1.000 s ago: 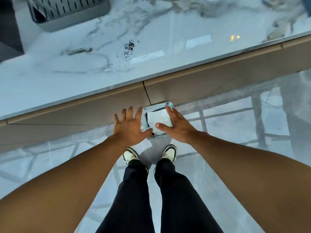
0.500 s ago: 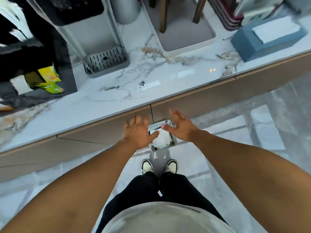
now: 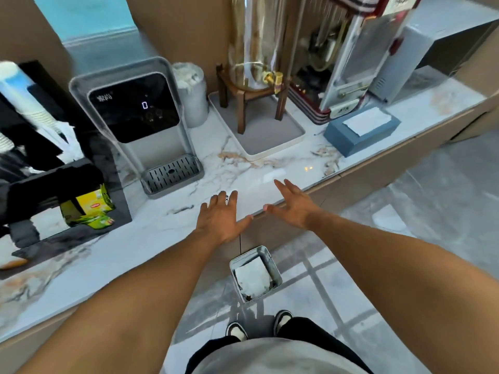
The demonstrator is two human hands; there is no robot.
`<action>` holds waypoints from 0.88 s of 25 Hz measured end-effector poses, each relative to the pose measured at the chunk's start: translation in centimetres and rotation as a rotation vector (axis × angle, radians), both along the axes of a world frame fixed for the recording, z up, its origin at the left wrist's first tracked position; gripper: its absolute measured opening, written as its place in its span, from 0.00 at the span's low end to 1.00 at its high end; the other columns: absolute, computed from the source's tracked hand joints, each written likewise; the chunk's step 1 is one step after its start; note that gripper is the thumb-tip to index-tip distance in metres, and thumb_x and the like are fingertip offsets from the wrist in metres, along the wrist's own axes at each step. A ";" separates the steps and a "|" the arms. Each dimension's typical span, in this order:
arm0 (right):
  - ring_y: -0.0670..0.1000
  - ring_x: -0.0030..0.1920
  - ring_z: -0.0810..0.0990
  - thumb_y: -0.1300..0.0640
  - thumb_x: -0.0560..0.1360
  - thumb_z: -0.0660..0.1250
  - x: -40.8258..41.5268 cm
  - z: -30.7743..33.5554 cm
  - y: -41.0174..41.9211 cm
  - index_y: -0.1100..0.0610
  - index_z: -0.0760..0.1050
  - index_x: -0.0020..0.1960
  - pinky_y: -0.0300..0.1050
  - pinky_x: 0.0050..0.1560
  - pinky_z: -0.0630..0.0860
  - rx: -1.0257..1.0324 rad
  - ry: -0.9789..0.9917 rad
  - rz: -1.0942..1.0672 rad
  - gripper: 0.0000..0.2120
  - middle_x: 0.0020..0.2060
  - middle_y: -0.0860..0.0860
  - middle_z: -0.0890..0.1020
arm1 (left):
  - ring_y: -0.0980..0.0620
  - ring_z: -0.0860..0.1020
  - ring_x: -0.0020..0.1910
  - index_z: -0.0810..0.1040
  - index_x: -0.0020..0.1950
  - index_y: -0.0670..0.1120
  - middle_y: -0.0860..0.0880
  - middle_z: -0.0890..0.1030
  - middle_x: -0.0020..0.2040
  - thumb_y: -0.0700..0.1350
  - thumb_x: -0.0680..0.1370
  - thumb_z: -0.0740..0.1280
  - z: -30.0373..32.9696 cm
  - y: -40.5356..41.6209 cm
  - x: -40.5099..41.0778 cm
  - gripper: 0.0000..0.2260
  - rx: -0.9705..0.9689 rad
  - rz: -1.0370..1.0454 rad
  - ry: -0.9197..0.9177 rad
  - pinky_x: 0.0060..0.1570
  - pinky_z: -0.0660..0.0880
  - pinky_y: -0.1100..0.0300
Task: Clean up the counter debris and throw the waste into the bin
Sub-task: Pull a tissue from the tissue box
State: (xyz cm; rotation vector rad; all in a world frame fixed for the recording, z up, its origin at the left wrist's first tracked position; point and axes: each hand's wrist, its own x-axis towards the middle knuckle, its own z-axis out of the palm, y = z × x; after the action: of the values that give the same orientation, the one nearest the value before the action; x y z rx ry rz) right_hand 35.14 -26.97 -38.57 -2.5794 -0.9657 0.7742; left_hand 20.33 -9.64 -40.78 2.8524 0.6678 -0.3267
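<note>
A small square metal bin (image 3: 274, 268) stands on the floor below the counter edge, with white paper and dark bits inside. My left hand (image 3: 221, 217) hovers over the marble counter (image 3: 162, 220) near its front edge, fingers spread and holding nothing. My right hand (image 3: 293, 203) is also open, over the counter edge a little to the right. A dark speck of debris (image 3: 227, 197) shows between my left fingers; the rest is hidden under the hand.
On the counter stand a water dispenser (image 3: 140, 122) with drip tray, a black rack with yellow tea packets (image 3: 89, 209), a white tray (image 3: 270, 147) under a wooden stand with a glass jar, and a blue tissue box (image 3: 361, 130). My shoes (image 3: 259, 325) are by the bin.
Both hands have let go of the bin, which stays on the floor, and risen to the counter edge. The view has tilted up, showing the whole counter.
</note>
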 end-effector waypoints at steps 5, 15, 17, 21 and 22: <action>0.56 0.80 0.47 0.33 0.78 0.58 5.3 1.9 -1.5 0.44 0.44 0.80 0.62 0.78 0.50 -0.015 -0.098 -0.044 0.39 0.81 0.51 0.47 | 0.40 0.63 0.76 0.54 0.80 0.49 0.43 0.62 0.79 0.71 0.76 0.50 2.5 0.2 6.1 0.38 0.049 -0.049 -0.025 0.71 0.65 0.41; 0.58 0.80 0.51 0.39 0.80 0.60 25.2 3.7 -8.0 0.47 0.49 0.80 0.59 0.78 0.52 0.080 -0.168 -0.160 0.35 0.81 0.53 0.51 | 0.39 0.67 0.73 0.57 0.78 0.51 0.43 0.66 0.77 0.68 0.78 0.54 5.3 -5.5 25.5 0.34 0.072 -0.142 -0.131 0.70 0.67 0.41; 0.60 0.79 0.53 0.41 0.80 0.61 29.7 3.6 -9.6 0.48 0.52 0.80 0.58 0.78 0.54 0.080 -0.181 -0.189 0.33 0.80 0.54 0.53 | 0.39 0.68 0.71 0.60 0.77 0.49 0.42 0.69 0.74 0.66 0.79 0.55 5.4 -7.4 29.8 0.31 0.069 -0.154 -0.132 0.69 0.68 0.41; 0.62 0.78 0.55 0.51 0.83 0.59 36.8 2.2 -12.7 0.48 0.58 0.78 0.58 0.77 0.59 0.080 -0.179 -0.175 0.25 0.79 0.55 0.55 | 0.40 0.73 0.65 0.72 0.69 0.46 0.41 0.77 0.65 0.61 0.81 0.55 5.4 -11.5 36.9 0.24 0.069 -0.139 -0.090 0.66 0.69 0.43; 0.62 0.77 0.57 0.54 0.83 0.58 38.1 1.8 -13.3 0.48 0.61 0.77 0.58 0.76 0.60 0.094 -0.194 -0.162 0.23 0.79 0.56 0.57 | 0.40 0.73 0.64 0.73 0.67 0.45 0.41 0.78 0.63 0.59 0.81 0.56 5.3 -12.2 38.2 0.23 0.059 -0.141 -0.087 0.65 0.69 0.43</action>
State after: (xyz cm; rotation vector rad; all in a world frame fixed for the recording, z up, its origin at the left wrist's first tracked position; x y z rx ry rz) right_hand 73.20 -40.25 -36.75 -2.6459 -0.8110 0.4324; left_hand 58.52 -21.89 -35.52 2.9576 0.4689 -0.2046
